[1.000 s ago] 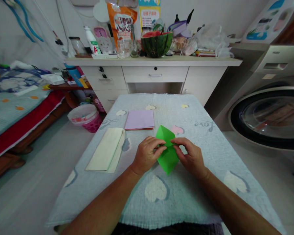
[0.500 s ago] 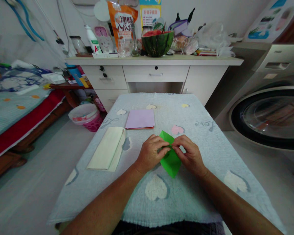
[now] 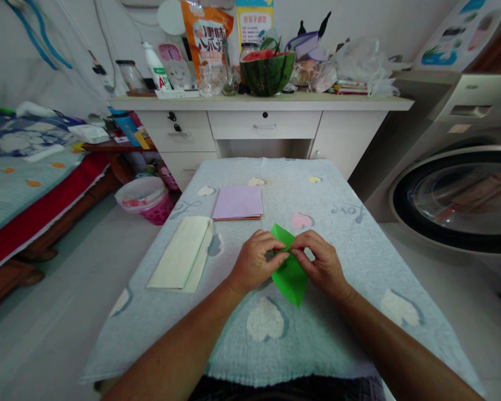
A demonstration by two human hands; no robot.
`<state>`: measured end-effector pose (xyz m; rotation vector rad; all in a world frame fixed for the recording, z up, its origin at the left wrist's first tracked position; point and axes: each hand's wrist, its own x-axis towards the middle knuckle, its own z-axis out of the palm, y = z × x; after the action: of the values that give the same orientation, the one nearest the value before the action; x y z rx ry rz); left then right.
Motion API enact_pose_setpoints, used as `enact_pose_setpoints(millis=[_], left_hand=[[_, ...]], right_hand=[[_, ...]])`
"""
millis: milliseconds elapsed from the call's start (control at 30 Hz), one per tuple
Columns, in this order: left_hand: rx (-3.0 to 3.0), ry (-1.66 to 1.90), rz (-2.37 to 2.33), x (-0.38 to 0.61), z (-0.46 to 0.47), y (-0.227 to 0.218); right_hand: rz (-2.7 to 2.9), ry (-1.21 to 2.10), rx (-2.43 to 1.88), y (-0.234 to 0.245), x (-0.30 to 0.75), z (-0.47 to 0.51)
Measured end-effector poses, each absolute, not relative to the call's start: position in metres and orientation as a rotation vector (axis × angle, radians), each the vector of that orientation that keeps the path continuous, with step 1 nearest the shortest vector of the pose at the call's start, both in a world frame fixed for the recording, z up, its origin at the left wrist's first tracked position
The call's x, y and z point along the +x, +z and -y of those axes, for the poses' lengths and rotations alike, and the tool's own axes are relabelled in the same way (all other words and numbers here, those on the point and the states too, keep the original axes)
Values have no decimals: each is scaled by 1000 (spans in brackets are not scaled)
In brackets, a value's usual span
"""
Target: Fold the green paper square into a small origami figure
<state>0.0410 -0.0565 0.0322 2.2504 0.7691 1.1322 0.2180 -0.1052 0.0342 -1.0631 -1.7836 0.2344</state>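
Now pinching a piece of green paper (image 3: 291, 279) from two sides at once. Closing the left hand (image 3: 254, 260) down to a narrow pinch, thumb and forefinger gripping the paper from its left. Doing much the same with the right hand (image 3: 322, 259) on the opposite side, curling the spare fingers of both in and leaving no wide gap in either. Bringing both sets of fingertips almost together over a small fold, partly covered and too small for making out in detail.

Keeping the paper between the hands rather than off to one side, so being equally near with either. Pointing its long axis away from the wrists, slanting the far tip a little toward the left hand and the near tip a little toward the right. So crossing the line from hand to hand instead of following it, and showing more green on the near side of the fingertips than beyond them. Not telling for sure between resting the near tip on the tablecloth (image 3: 325, 340) and holding it just above.

Leaving a stack of purple paper (image 3: 237, 201) untouched, beyond the left hand and slightly to its left, and a folded cream sheet (image 3: 181, 253) farther out on that side, well apart from the fingers.
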Motion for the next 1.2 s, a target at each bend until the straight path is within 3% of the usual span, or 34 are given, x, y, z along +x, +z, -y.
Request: enact_pose_setpoints(millis=[500,667,833,1200], left_hand=[[2084,1152,-800,38,52,30],[1786,1284,-818,32,45,28],[1599,1267,-800,30,40,22],[1564,1177,-799,32,43,21]], right_hand=[[1527,460,-1184,28,228,104],[1552,830,-1279,6,242,98],[1718,1117,-1111,0,244,97],[1577,1177,-1029,9,238,93]])
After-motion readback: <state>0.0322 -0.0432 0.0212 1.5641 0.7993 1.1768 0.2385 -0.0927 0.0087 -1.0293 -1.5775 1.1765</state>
